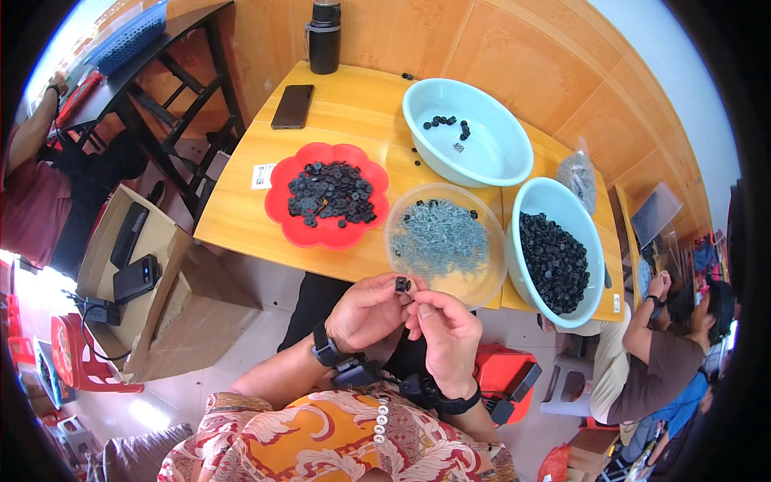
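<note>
Close to the table's front edge, my left hand (365, 312) pinches a small black plastic part (402, 284) between thumb and fingertips. My right hand (446, 331) is closed right beside it, thumb against forefinger; whatever those fingertips hold is too small to name. Just beyond my hands is a clear round tub (491, 277) with a heap of silvery screws (443, 238). To its left a red flower-shaped tray (283, 227) carries many flat black discs (329, 193). On the right, a light blue basin (596, 241) is filled with small black parts (554, 261).
Another light blue basin (490, 153) at the back contains several black pieces. A phone (293, 107) and a black bottle (324, 40) stand on the wooden table (241, 205). A plastic bag (577, 177) sits far right. Left is a cardboard box (189, 301); people sit at both sides.
</note>
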`<move>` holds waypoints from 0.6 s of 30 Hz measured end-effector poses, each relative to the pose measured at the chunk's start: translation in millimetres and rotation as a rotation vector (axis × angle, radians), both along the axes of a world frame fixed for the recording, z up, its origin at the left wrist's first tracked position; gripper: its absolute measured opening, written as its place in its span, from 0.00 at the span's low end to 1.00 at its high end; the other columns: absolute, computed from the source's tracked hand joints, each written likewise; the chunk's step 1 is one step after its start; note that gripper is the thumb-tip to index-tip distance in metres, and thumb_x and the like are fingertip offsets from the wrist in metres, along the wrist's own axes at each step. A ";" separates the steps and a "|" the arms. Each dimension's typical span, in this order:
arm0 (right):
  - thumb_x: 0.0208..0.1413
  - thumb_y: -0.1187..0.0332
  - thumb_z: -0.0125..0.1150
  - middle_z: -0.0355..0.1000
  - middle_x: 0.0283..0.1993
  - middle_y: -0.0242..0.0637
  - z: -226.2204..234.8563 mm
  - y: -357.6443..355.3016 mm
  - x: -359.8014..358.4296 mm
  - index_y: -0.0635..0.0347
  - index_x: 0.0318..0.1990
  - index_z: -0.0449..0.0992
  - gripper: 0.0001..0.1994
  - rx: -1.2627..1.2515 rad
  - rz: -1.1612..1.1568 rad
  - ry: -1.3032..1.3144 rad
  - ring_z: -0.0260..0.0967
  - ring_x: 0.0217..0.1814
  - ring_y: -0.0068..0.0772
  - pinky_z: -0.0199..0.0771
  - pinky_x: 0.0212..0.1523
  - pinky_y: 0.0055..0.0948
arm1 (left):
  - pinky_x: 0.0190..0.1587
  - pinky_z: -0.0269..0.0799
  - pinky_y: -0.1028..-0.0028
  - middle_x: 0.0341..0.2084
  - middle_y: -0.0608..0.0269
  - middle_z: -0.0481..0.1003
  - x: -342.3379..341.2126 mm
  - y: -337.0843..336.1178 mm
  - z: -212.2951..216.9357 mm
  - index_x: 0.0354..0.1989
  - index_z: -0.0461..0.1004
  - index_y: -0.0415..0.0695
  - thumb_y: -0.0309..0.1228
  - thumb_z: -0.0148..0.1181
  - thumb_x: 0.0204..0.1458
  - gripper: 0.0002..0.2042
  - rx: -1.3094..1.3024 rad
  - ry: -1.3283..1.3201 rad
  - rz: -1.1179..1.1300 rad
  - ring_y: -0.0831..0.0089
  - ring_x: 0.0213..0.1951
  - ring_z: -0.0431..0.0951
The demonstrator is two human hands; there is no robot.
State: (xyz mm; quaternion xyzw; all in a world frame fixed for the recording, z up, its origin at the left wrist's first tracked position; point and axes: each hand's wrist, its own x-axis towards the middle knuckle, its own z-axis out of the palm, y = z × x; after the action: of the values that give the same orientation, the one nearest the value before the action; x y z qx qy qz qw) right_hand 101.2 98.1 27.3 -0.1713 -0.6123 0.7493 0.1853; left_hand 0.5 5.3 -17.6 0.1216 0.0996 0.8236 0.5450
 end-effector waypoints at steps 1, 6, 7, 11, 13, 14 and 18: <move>0.53 0.79 0.49 0.70 0.34 0.36 0.6 -2.0 -1.1 0.70 0.41 0.70 0.08 0.000 0.002 0.001 0.67 0.30 0.20 0.68 0.28 0.17 | 0.35 0.66 0.66 0.35 0.61 0.68 0.4 0.4 -2.6 0.34 0.69 0.38 0.38 0.53 0.50 0.14 0.000 0.001 0.002 0.69 0.33 0.69; 0.46 0.80 0.56 0.67 0.33 0.34 -9.0 2.1 -10.1 0.67 0.38 0.71 0.09 0.502 -0.152 0.101 0.63 0.28 0.18 0.62 0.26 0.15 | 0.47 0.61 0.67 0.37 0.59 0.68 -2.4 1.0 -7.9 0.34 0.70 0.37 0.36 0.51 0.49 0.13 0.014 0.027 0.080 0.68 0.41 0.68; 0.46 0.80 0.56 0.67 0.33 0.34 -5.0 2.6 -11.4 0.67 0.38 0.71 0.09 0.507 -0.156 0.102 0.63 0.28 0.18 0.62 0.26 0.15 | 0.47 0.61 0.67 0.37 0.59 0.68 -3.2 1.1 -6.9 0.34 0.70 0.37 0.36 0.51 0.49 0.13 0.019 0.029 0.076 0.68 0.41 0.68; 0.41 0.79 0.60 0.64 0.33 0.37 11.0 4.3 -23.5 0.65 0.37 0.73 0.12 0.823 -0.132 0.129 0.62 0.30 0.26 0.62 0.28 0.21 | 0.49 0.61 0.70 0.40 0.57 0.70 -5.0 -3.0 -1.2 0.40 0.69 0.33 0.32 0.51 0.51 0.14 -0.020 0.057 0.046 0.69 0.44 0.68; 0.38 0.76 0.62 0.63 0.33 0.40 8.6 10.4 -27.6 0.64 0.36 0.73 0.13 1.036 -0.040 0.105 0.61 0.33 0.38 0.64 0.34 0.30 | 0.48 0.62 0.70 0.40 0.57 0.71 -5.0 -5.5 1.7 0.42 0.68 0.33 0.30 0.49 0.52 0.13 -0.143 0.065 0.065 0.69 0.43 0.70; 0.38 0.76 0.62 0.63 0.33 0.40 5.9 12.8 -29.1 0.64 0.36 0.73 0.13 1.047 -0.056 0.105 0.61 0.33 0.38 0.64 0.34 0.30 | 0.48 0.62 0.70 0.40 0.57 0.71 -6.0 -6.0 -1.1 0.42 0.68 0.33 0.30 0.49 0.52 0.13 -0.132 0.074 0.052 0.69 0.43 0.70; 0.39 0.74 0.62 0.65 0.31 0.42 -0.3 21.8 -37.7 0.66 0.34 0.73 0.12 0.958 0.011 0.044 0.64 0.33 0.40 0.64 0.33 0.32 | 0.46 0.64 0.70 0.38 0.56 0.72 -11.0 -10.4 -12.1 0.42 0.68 0.33 0.30 0.45 0.55 0.13 -0.210 0.117 0.088 0.70 0.42 0.71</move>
State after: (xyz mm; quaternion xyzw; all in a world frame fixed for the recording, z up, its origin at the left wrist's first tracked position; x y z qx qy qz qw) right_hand 63.6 119.9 27.1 -0.0475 -0.8856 0.3871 0.2523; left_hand -10.5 -5.1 -29.8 0.1071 0.2223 0.8232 0.5113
